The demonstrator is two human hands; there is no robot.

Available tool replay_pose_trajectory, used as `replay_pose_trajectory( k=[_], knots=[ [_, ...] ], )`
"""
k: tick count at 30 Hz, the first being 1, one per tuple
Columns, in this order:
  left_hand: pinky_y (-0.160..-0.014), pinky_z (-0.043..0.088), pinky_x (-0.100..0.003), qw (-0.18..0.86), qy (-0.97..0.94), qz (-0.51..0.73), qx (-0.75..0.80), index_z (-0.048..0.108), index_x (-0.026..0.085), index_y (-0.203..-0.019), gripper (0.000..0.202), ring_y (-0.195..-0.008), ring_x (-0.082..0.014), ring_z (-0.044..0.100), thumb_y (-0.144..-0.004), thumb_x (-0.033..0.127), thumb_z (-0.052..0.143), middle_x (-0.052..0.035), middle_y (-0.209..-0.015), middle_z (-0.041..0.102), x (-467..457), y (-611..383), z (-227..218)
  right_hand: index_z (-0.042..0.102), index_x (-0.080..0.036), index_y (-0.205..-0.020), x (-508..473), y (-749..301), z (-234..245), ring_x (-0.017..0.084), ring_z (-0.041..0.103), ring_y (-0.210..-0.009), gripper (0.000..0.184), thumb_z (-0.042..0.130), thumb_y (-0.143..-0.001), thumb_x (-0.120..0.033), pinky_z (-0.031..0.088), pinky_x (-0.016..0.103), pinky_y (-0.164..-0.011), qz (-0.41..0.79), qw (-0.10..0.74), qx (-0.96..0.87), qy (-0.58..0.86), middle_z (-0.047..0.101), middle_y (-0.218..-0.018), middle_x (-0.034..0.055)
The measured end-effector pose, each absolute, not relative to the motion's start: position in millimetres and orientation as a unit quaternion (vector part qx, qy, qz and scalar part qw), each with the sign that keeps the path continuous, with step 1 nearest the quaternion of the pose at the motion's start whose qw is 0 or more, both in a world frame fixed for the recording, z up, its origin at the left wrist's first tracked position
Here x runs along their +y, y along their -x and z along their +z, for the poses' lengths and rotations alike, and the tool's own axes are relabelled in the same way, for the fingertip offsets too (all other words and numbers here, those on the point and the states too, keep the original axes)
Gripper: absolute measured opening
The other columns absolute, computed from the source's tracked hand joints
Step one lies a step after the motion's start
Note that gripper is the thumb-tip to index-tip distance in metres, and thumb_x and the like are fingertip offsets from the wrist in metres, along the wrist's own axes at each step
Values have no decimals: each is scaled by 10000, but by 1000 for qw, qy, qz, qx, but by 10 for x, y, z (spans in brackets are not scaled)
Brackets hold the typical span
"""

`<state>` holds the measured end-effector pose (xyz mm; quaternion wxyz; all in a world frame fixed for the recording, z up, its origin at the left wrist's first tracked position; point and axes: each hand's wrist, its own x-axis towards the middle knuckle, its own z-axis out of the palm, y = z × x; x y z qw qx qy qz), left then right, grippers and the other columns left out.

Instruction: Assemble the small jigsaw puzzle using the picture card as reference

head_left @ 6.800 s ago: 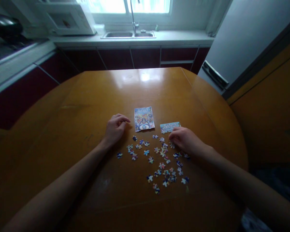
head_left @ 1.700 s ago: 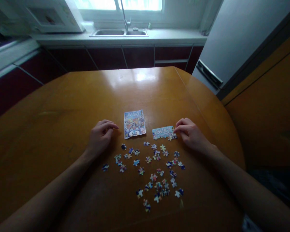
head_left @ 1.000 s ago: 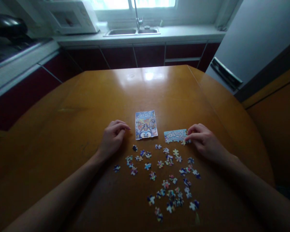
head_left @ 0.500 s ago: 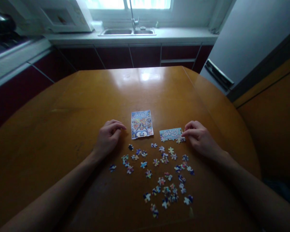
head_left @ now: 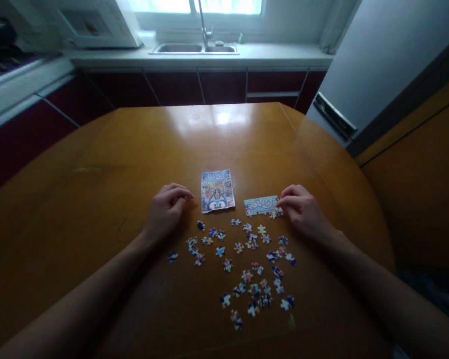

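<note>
My right hand is at the right end of a joined strip of jigsaw puzzle, light blue with lettering. Its thumb and fingers pinch a puzzle piece at that edge, mostly hidden by the fingertips. Just below the strip's right corner, a small cluster of pieces touches or overlaps it; I cannot tell which. My left hand rests on the table, fingers loosely stretched and holding nothing. To its right lies a creased paper picture with a blue cartoon face at the bottom.
Several loose puzzle pieces are scattered over the near part of the wooden table, between my forearms. Beyond the table are a counter with a sink, a microwave at left and a fridge at right.
The whole view has shifted slightly, so everything sits a little further left. Both hands keep nearly the same place relative to the strip and the picture.
</note>
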<state>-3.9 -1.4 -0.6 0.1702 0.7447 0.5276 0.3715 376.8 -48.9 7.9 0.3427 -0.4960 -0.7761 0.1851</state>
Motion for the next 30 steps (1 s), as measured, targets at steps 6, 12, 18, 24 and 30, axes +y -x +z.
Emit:
replay_pose_trajectory(
  k=[6,12,18,24,30],
  knots=[
    [-799,470,-356,173,-741,370,533,692,221,-776,191,-884,-198,607,-842,176,519,-32,-875,659,-25,19,24,760,-243,-816,-517,-3725,41,221,552,-947,327,538,-831,-3,489,408,-836,199,311,-801,472,628,-946,67],
    [-802,473,-357,171,-736,371,540,689,217,-755,186,-874,-199,609,-829,189,520,-31,-863,660,-34,3,43,748,-222,-784,-511,-3723,73,219,548,-930,305,538,-832,-6,484,402,-822,179,344,-791,473,628,-925,70],
    [-830,476,-382,176,-737,369,539,685,229,-768,189,-895,-208,611,-838,195,513,-34,-877,661,-30,14,24,754,-242,-731,-530,-3735,79,221,538,-927,337,539,-798,10,483,406,-818,197,310,-804,468,636,-925,63],
    [-822,477,-373,173,-737,371,538,692,234,-773,184,-890,-207,609,-841,201,525,-35,-886,662,-25,30,-3,740,-239,-706,-502,-3766,73,217,543,-912,337,530,-813,3,478,398,-801,178,341,-792,475,634,-894,58],
    [-815,474,-374,173,-738,368,538,693,227,-767,195,-886,-206,606,-839,182,518,-35,-878,658,-25,22,18,743,-234,-698,-520,-3739,107,218,525,-919,346,534,-774,31,479,391,-805,192,300,-814,458,640,-933,62]
  ],
)
